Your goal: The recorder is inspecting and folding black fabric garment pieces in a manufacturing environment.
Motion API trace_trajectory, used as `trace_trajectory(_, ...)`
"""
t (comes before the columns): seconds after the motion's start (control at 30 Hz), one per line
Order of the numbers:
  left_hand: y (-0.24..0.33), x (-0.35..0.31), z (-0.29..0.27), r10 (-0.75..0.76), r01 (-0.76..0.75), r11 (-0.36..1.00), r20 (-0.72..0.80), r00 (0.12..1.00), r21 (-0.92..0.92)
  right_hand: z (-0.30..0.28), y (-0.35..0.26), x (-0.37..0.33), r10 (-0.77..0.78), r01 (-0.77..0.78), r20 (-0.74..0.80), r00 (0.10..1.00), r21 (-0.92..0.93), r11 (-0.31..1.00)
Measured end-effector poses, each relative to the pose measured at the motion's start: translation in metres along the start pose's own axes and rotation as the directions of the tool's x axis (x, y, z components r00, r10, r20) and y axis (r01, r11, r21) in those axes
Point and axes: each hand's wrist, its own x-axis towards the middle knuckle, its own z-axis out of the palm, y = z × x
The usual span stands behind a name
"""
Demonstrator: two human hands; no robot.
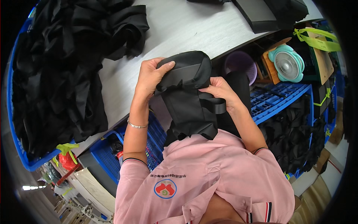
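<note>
Between both hands I hold a black fabric bag piece [184, 106] with a rounded upper end and a loop of black webbing on its right side. My left hand [151, 74] grips its upper left edge, thumb lying on top and the other fingers hidden underneath. My right hand [223, 93] pinches the right edge just above the webbing loop. The lower end of the piece hangs down against my pink shirt [209, 160]. Its rounded end is tilted up at the edge of the grey-white table [164, 41].
A heap of black fabric pieces [71, 67] fills a blue basket [13, 108] at the left. At the right are a purple basket [241, 65], a teal fan [286, 63] and a blue crate [281, 99] above more black pieces. Black bag parts [270, 15] lie at the table's far right.
</note>
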Motion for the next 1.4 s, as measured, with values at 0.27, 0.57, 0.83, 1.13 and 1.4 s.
trace_trajectory(0.27, -0.015, 0.008, -0.001, -0.033, 0.03, 0.998, -0.058, 0.998, -0.048, -0.002, 0.005, 0.005, 0.019, -0.018, -0.03, 0.999, 0.015, 1.0)
trace_trajectory(0.57, -0.021, 0.006, 0.007, 0.047, -0.053, 0.997, -0.128, 0.991, -0.047, 0.001, 0.03, 0.006, -0.284, 0.274, -0.182, 0.941, -0.08, 0.958)
trace_trajectory(0.83, -0.036, -0.021, -0.004, 0.046, -0.058, 0.867, -0.036, 0.998, -0.495, -0.01, 0.029, 0.005, -0.286, 0.288, -0.175, 0.942, -0.015, 0.958)
trace_trajectory(1.13, -0.088, -0.085, -0.004, -0.069, 0.106, 0.936, 0.121, 0.99, -0.336, -0.008, 0.02, -0.008, -0.238, 0.249, -0.19, 0.952, 0.035, 0.968)
trace_trajectory(1.4, -0.094, -0.082, 0.009, -0.067, 0.042, 0.944, -0.065, 0.996, -0.328, 0.011, 0.021, -0.021, -0.298, 0.308, -0.217, 0.93, 0.012, 0.951)
